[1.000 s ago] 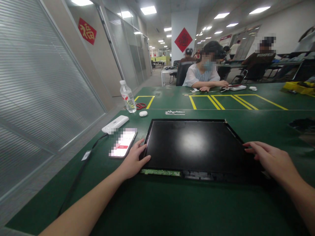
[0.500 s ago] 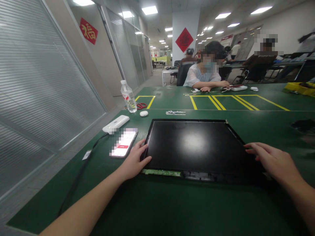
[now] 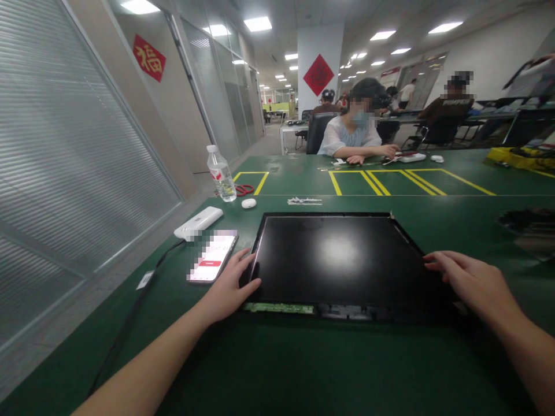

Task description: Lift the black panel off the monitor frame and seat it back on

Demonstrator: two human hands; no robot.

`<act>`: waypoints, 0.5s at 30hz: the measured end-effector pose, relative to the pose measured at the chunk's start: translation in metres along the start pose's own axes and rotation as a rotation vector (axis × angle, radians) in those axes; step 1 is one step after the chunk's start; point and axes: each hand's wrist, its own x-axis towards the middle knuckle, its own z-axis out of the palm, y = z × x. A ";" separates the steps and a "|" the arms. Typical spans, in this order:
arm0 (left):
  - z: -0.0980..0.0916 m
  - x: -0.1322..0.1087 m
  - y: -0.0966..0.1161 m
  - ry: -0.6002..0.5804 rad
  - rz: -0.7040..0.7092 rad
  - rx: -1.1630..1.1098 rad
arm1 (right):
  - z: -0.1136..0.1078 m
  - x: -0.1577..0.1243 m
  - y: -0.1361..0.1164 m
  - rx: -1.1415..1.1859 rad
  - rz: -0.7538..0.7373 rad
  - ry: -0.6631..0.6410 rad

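Note:
A black display panel (image 3: 342,254) lies screen up on the green table, a ceiling light mirrored in its middle. Along its near edge a green circuit board strip (image 3: 280,308) shows on the left. My left hand (image 3: 232,286) grips the panel's left side, thumb on the near left corner and fingers along the frame. On the opposite side, my right hand (image 3: 472,283) holds the right edge; its fingertips rest on the frame and the thumb is partly hidden. A smartphone (image 3: 213,257) with a lit screen lies just left of my left hand.
Beyond the phone are a white power bank (image 3: 199,223) with a black cable, a white earbud case (image 3: 248,203), a water bottle (image 3: 222,176) and red-handled scissors (image 3: 245,189). Small pale parts (image 3: 304,201) lie behind the panel. A person (image 3: 353,130) sits across the green table (image 3: 277,364).
The view has shifted slightly, so the scene sits a little further left. Both hands remain at the panel's sides, and the panel keeps its place on the table.

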 end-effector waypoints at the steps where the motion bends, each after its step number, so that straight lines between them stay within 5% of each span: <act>1: -0.001 0.001 -0.001 0.005 -0.007 -0.009 | -0.001 0.000 0.000 0.001 -0.006 0.004; 8: -0.005 0.004 -0.001 0.045 -0.012 0.106 | -0.006 0.012 0.012 -0.196 -0.063 0.136; 15: -0.008 0.006 0.004 -0.013 -0.055 0.208 | 0.001 0.029 0.032 -0.296 -0.005 -0.028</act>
